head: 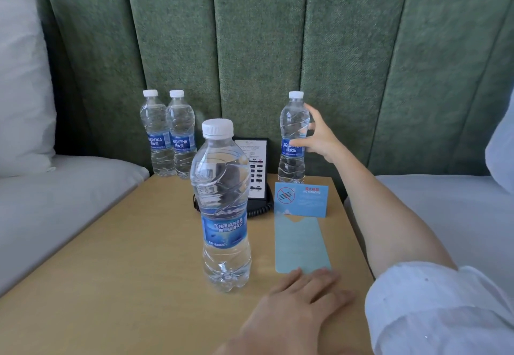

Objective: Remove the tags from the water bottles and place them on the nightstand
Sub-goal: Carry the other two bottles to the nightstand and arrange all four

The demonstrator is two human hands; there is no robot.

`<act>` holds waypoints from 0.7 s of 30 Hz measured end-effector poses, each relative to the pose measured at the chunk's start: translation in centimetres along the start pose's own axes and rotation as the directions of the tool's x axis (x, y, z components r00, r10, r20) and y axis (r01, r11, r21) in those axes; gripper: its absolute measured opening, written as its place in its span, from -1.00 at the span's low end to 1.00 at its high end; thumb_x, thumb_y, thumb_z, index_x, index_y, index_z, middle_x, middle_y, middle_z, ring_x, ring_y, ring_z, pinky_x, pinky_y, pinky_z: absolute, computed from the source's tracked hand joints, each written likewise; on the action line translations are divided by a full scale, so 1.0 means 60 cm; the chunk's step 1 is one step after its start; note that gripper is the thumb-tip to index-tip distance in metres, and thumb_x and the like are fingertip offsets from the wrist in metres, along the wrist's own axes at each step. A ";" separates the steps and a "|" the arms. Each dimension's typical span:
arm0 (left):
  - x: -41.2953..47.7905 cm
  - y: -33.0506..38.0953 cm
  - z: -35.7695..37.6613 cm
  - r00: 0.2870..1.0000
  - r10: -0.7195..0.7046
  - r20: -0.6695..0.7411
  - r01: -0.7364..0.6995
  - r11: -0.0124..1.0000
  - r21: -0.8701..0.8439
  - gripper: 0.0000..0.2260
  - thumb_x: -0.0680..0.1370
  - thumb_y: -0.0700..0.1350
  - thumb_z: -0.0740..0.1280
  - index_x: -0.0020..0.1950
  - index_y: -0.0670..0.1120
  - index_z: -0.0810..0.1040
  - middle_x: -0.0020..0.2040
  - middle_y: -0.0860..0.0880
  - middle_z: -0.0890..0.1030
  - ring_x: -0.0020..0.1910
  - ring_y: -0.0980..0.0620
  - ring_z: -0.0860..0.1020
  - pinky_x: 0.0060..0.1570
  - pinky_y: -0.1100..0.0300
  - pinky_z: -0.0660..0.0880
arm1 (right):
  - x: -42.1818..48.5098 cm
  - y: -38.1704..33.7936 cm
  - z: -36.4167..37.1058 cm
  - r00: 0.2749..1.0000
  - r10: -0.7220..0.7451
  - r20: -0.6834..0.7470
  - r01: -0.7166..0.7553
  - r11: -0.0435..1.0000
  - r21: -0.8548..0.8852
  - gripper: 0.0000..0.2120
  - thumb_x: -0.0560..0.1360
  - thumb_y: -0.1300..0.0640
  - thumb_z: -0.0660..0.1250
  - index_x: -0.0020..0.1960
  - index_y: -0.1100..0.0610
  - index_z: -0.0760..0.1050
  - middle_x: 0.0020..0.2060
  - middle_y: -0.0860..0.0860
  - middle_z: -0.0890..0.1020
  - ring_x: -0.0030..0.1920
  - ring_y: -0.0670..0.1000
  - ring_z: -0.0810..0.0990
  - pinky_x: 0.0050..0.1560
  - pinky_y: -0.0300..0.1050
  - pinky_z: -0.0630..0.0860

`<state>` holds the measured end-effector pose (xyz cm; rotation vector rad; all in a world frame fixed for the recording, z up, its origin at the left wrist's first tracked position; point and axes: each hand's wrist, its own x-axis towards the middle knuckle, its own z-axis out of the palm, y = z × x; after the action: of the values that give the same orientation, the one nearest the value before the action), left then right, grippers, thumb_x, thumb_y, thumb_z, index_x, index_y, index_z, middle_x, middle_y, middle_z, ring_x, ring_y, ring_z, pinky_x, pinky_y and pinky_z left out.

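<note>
Four clear water bottles with white caps stand on the wooden nightstand point(125, 257). The nearest bottle point(224, 210) is in the middle. Two bottles point(158, 135) point(181, 137) stand side by side at the back left. My right hand point(319, 137) wraps the fourth bottle point(293, 137) at the back right, thumb across its blue label and fingers behind it. A pale blue tag point(300, 243) lies flat on the nightstand to the right of the nearest bottle. My left hand point(300, 301) lies palm down with its fingertips on the tag's near edge. No bottle neck shows a tag.
A black phone with a coiled cord point(257, 176) stands at the back middle. A blue no-smoking card point(301, 200) stands in front of the back right bottle. Beds point(55, 196) flank the nightstand, with a green padded headboard point(250, 48) behind.
</note>
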<state>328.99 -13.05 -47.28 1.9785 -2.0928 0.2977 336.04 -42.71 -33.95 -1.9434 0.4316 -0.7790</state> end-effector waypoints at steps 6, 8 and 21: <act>-0.003 0.006 0.001 0.997 -0.049 -0.051 0.048 0.999 -0.026 -0.52 0.51 0.39 -0.18 0.29 0.31 0.30 0.31 0.26 0.43 0.31 0.35 0.34 0.25 0.31 0.38 | 0.008 0.002 0.026 0.999 -0.044 -0.008 0.044 0.997 -0.059 -0.15 0.35 0.29 0.49 0.45 -0.11 0.12 0.04 -0.05 0.48 0.16 0.02 0.47 0.13 0.17 0.52; -0.004 0.008 -0.003 0.997 -0.057 -0.054 0.055 0.998 -0.027 -0.53 0.51 0.39 -0.19 0.29 0.32 0.27 0.30 0.26 0.44 0.31 0.35 0.35 0.25 0.31 0.38 | 0.013 0.001 0.035 0.999 -0.041 -0.013 0.041 0.997 -0.063 -0.15 0.36 0.31 0.48 0.45 -0.10 0.11 -0.03 -0.10 0.46 0.15 0.03 0.47 0.13 0.19 0.52; -0.005 0.011 -0.006 0.979 -0.091 -0.181 0.090 0.996 -0.015 -0.51 0.29 0.40 0.08 0.17 0.33 0.43 0.17 0.20 0.53 0.17 0.20 0.49 0.18 0.20 0.44 | 0.016 0.004 0.042 0.999 -0.039 -0.014 0.037 0.993 -0.113 -0.14 0.40 0.28 0.45 0.49 -0.07 0.02 0.22 0.11 0.47 0.25 0.11 0.46 0.19 0.18 0.47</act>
<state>328.33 -12.62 -47.02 1.9557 -1.8836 0.4362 338.45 -41.71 -34.66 -2.0571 0.4580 -0.8108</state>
